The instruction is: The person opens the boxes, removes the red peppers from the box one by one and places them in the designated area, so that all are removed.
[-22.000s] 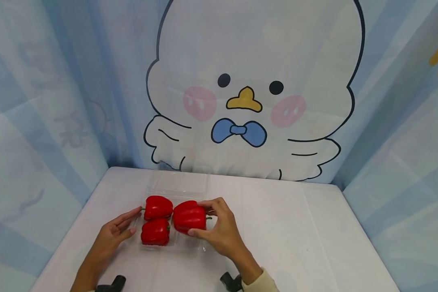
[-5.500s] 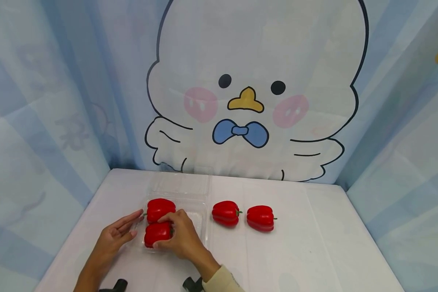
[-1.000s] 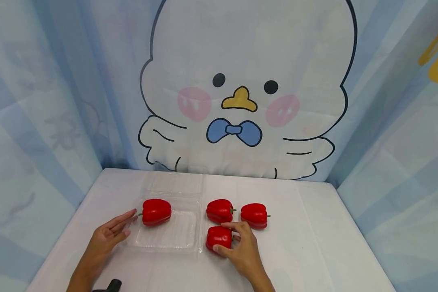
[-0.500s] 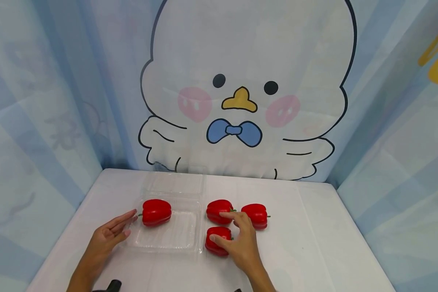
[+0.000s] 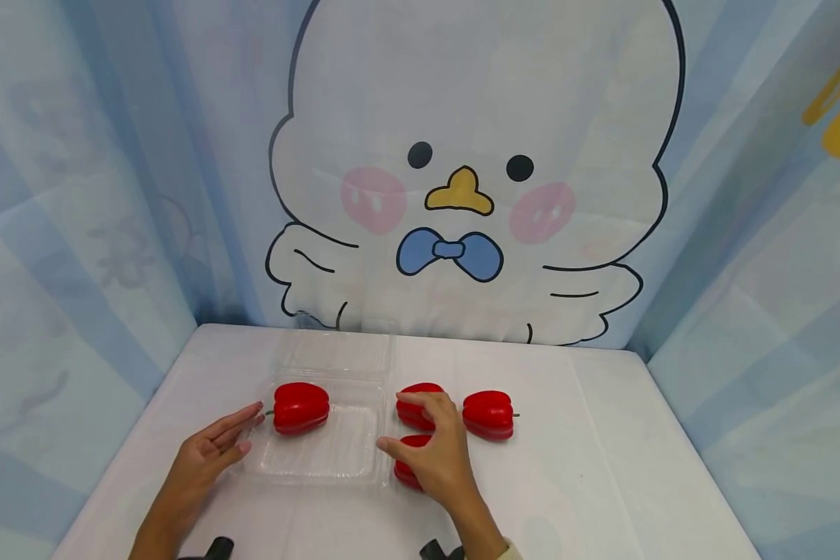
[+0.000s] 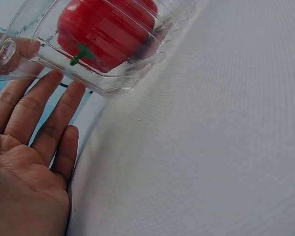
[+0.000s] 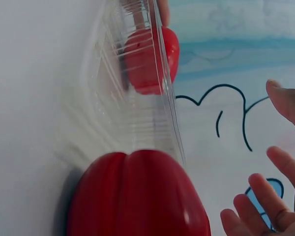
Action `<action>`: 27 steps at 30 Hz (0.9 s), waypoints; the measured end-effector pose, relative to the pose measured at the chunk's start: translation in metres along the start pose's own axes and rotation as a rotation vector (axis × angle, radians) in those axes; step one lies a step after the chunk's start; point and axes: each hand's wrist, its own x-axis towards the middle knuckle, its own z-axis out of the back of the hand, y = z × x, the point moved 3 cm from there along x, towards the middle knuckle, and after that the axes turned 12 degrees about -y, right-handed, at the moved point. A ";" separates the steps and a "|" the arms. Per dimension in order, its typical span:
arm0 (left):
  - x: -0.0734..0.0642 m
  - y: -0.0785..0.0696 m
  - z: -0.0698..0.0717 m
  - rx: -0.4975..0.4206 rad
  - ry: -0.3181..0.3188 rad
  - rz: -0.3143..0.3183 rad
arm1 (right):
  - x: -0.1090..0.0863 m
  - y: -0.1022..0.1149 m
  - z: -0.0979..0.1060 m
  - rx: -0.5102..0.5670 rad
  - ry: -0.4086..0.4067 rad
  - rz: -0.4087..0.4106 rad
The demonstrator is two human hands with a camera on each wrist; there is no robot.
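Drifting left at lower centre, right hand (image 5: 435, 455) empty, fingers wide; left hand (image 5: 208, 451) straight-fingered by box (image 5: 353, 447), just one pepper (image 5: 301, 408) left in.

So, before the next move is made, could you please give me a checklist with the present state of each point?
1. Right grip free: ok, open and holding nothing.
2. Lid of the clear rectangular plastic container open: ok, at the far side.
3. Red bell pepper with green stem inside, uncovered: ok.
4. Left grip steadying the container: cannot tell; its fingers are at the left edge, but firm contact is unclear.
5. Front pepper, back pepper and rightmost pepper outside: ok, right of the container.
6. Container emptied: not ok, one pepper inside.
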 end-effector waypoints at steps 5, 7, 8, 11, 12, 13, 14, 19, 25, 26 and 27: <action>0.000 -0.001 0.001 -0.009 0.002 -0.015 | 0.002 0.006 -0.013 0.054 0.023 0.023; 0.001 -0.001 0.001 -0.007 0.003 -0.016 | 0.003 0.008 -0.018 0.071 0.030 0.027; 0.001 -0.001 0.001 -0.004 0.005 -0.014 | 0.003 0.009 -0.020 0.074 0.033 0.028; 0.001 0.000 0.000 0.003 -0.002 0.002 | 0.003 0.012 -0.027 0.066 0.042 0.031; 0.001 0.001 0.000 0.004 -0.004 0.006 | 0.004 0.013 -0.029 0.060 0.046 0.036; 0.001 0.001 0.000 0.005 -0.007 0.008 | 0.004 0.014 -0.031 0.058 0.051 0.037; 0.001 0.001 0.000 0.004 -0.008 0.008 | 0.004 0.015 -0.033 0.057 0.056 0.039; 0.001 0.000 0.000 0.007 -0.009 0.004 | 0.004 0.019 -0.042 0.054 0.074 0.041; 0.000 -0.001 0.000 0.007 -0.005 0.022 | 0.004 0.022 -0.056 0.046 0.103 0.058; 0.000 -0.001 0.000 0.009 -0.005 0.025 | 0.004 0.022 -0.058 0.043 0.109 0.058; 0.000 -0.001 0.000 0.010 -0.006 0.027 | 0.004 0.022 -0.060 0.044 0.114 0.052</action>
